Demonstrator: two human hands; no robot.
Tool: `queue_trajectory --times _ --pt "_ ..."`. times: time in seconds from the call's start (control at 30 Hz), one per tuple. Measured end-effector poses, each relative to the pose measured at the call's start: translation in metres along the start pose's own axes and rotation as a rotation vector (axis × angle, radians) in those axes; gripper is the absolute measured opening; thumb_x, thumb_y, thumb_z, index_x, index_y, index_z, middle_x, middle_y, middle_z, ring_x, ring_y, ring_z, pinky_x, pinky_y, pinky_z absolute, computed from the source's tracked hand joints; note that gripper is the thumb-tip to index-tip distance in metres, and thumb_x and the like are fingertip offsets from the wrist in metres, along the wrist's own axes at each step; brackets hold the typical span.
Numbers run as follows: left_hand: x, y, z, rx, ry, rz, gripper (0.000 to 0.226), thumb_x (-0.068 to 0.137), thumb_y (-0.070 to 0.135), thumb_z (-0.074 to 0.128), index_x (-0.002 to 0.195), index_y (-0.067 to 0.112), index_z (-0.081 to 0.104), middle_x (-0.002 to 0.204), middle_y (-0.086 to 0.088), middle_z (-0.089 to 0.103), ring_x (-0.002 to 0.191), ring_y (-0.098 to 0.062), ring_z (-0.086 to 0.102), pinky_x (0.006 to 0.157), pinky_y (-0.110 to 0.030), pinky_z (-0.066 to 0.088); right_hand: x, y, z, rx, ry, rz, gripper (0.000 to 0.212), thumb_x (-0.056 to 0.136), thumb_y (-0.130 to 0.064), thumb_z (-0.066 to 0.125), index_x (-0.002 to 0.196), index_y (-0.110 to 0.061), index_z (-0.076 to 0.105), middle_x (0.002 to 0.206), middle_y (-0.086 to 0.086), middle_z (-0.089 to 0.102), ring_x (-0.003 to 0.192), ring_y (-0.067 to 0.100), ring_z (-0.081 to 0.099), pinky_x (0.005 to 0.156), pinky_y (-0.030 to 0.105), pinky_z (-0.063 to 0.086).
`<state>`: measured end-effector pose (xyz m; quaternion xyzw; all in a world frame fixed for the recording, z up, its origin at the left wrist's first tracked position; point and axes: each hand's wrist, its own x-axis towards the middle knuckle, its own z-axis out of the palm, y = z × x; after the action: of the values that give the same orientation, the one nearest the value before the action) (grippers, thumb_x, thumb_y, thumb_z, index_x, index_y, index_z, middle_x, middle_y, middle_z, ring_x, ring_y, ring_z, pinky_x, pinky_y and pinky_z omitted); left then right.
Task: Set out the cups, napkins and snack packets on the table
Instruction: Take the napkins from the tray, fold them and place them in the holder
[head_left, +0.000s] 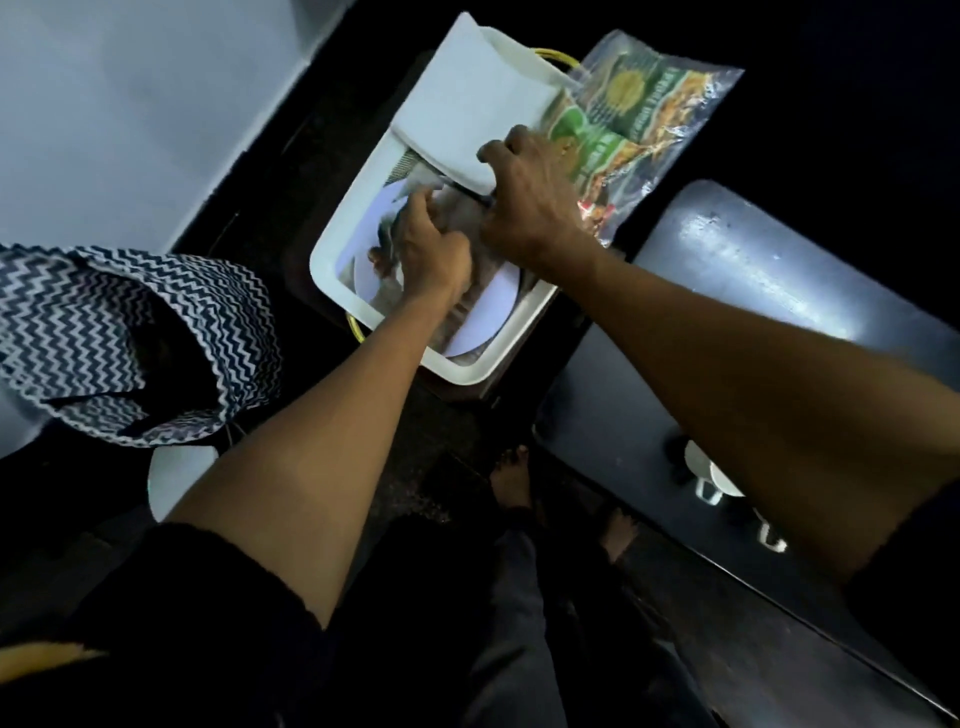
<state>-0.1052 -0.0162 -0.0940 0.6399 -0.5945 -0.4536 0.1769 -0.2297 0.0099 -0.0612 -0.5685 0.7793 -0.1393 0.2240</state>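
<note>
A white tray with a printed picture on its bottom sits on a dark low stand. A stack of white napkins lies over the tray's far end. My right hand grips the stack's near edge. A green and clear snack packet lies beside the napkins, partly under my right hand. My left hand is inside the tray, with its fingers curled over something pale and blurred that I cannot identify. White cups stand on the dark table at the right, mostly hidden by my right forearm.
A navy and white zigzag cloth bag hangs open at the left, with a round white object below it. A pale wall fills the upper left. My bare feet stand on the dark floor between the stand and the table.
</note>
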Motion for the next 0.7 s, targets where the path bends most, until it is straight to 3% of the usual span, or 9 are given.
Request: queue_trajectory --times 0.13,0.2,0.23,0.33,0.53,0.63,0.7 --pt "0.038 0.002 -0.003 -0.272 -0.016 -0.174 0.053 0.083 0.003 0.039 0.132 0.008 0.059 0.129 -0.012 0.068 0.125 -0.031 0.061 0.111 -0.047 0.047 0.037 -0.004 0.022 -0.169 -0.038 -0.048 0.058 0.089 -0.046 0.059 0.128 -0.004 0.052 0.131 0.02 0.048 0.121 0.037 0.045 0.093 0.044 0.044" --pt "0.053 0.01 -0.001 -0.458 -0.013 -0.276 0.047 0.09 -0.004 0.039 0.134 0.001 0.056 0.128 -0.023 0.067 0.118 -0.038 0.065 0.103 -0.041 0.052 0.048 -0.003 0.03 -0.205 -0.058 -0.038 0.056 0.091 -0.045 0.057 0.128 -0.004 0.049 0.133 0.021 0.046 0.122 0.038 0.045 0.093 0.046 0.044" --pt "0.059 0.014 -0.001 -0.524 -0.003 -0.311 0.043 0.092 -0.004 0.041 0.132 -0.002 0.057 0.127 -0.028 0.067 0.11 -0.038 0.068 0.092 -0.036 0.054 0.052 -0.003 0.034 -0.23 -0.063 -0.034 0.056 0.092 -0.046 0.055 0.128 -0.004 0.049 0.133 0.021 0.045 0.122 0.039 0.045 0.093 0.047 0.043" --pt "0.072 0.02 -0.003 -0.564 0.004 -0.381 0.036 0.091 -0.003 0.046 0.122 -0.003 0.065 0.112 -0.024 0.072 0.084 -0.029 0.067 0.071 -0.034 0.054 0.059 -0.004 0.041 -0.31 -0.054 -0.036 0.062 0.087 -0.051 0.056 0.126 -0.002 0.05 0.131 0.023 0.046 0.119 0.04 0.045 0.091 0.047 0.043" --pt "0.075 0.014 -0.011 -0.602 -0.118 -0.402 0.04 0.092 -0.002 0.042 0.12 0.006 0.07 0.107 -0.013 0.071 0.093 -0.023 0.064 0.071 -0.028 0.049 0.073 -0.002 0.042 -0.389 -0.027 -0.049 0.05 0.086 -0.029 0.069 0.125 -0.002 0.054 0.127 0.022 0.051 0.117 0.04 0.049 0.082 0.046 0.047" --pt "0.069 0.013 -0.013 -0.626 -0.122 -0.399 0.033 0.093 0.003 0.049 0.116 0.007 0.071 0.097 -0.011 0.066 0.085 -0.021 0.06 0.07 -0.028 0.048 0.076 0.0 0.036 -0.31 0.04 -0.043 0.037 0.083 -0.028 0.072 0.109 -0.002 0.062 0.114 0.021 0.061 0.109 0.038 0.056 0.076 0.043 0.047" --pt "0.063 0.016 -0.013 -0.664 -0.116 -0.395 0.025 0.095 0.012 0.056 0.111 0.001 0.072 0.093 -0.013 0.067 0.079 -0.022 0.061 0.066 -0.029 0.048 0.071 -0.004 0.032 -0.225 0.112 -0.027 0.029 0.082 -0.029 0.069 0.099 -0.006 0.064 0.107 0.017 0.064 0.103 0.035 0.059 0.07 0.037 0.038"
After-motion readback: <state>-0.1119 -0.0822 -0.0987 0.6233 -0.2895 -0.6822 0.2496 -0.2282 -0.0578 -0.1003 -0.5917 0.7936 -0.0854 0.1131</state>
